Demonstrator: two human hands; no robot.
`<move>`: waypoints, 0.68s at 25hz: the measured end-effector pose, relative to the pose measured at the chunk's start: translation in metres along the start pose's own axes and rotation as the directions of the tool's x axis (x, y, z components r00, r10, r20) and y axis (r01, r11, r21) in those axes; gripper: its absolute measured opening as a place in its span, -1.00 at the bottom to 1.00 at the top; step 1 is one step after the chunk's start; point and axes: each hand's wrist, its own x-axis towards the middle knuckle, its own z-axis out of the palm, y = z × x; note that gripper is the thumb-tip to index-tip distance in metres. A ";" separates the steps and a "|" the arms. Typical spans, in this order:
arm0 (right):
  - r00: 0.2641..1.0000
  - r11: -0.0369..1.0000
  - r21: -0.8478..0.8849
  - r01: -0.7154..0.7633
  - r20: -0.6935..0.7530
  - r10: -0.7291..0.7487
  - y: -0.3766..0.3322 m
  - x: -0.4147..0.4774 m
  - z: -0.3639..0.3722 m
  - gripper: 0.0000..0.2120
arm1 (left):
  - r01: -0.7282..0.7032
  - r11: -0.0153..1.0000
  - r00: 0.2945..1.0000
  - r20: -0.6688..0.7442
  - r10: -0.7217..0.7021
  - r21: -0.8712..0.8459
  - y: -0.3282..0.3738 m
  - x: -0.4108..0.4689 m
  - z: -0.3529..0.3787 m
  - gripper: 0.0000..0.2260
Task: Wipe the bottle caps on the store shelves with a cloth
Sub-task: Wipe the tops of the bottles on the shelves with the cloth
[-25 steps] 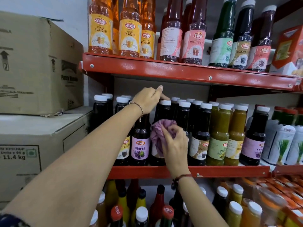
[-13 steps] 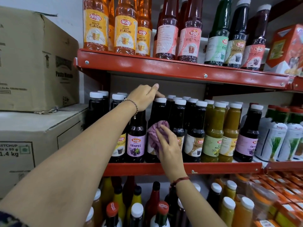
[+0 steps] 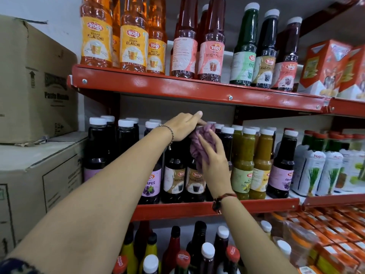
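On the middle red shelf (image 3: 256,207) stand rows of dark syrup bottles with white caps (image 3: 227,129). My left hand (image 3: 182,126) rests on top of a dark bottle (image 3: 174,175), fingers curled over its cap, which is hidden. My right hand (image 3: 212,157) grips a bunched purple cloth (image 3: 199,141) and presses it against the cap and neck of the neighbouring dark bottle (image 3: 196,180). That cap is covered by the cloth.
Green and yellow sauce bottles (image 3: 244,161) stand right of my hands. The upper red shelf (image 3: 177,88) hangs close above with tall syrup bottles (image 3: 134,36). Cardboard boxes (image 3: 35,80) are stacked at the left. More bottles (image 3: 207,252) fill the shelf below.
My right hand has lifted the purple cloth from the bottle's body up to its cap, beside my left hand. The left hand has stayed on its bottle top.
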 end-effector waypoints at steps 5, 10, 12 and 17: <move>0.998 0.998 -0.038 -0.040 0.042 0.042 0.017 -0.073 0.020 -0.53 | -0.015 0.998 0.998 -0.061 0.011 -0.065 -0.005 0.000 0.004 -0.44; 0.998 0.998 -0.054 -0.025 0.065 0.029 0.013 -0.051 0.015 -0.58 | -0.012 0.998 0.996 -0.091 0.007 -0.058 -0.002 -0.002 0.005 -0.46; 1.000 0.997 -0.077 0.002 0.028 0.000 0.008 -0.017 0.011 -0.61 | -0.001 0.999 0.994 -0.109 -0.004 -0.054 0.000 -0.002 0.006 -0.47; 1.000 0.989 -0.147 0.007 -0.006 -0.008 0.006 -0.021 0.020 -0.62 | -0.001 0.999 0.994 -0.112 -0.004 -0.043 -0.001 -0.002 0.006 -0.47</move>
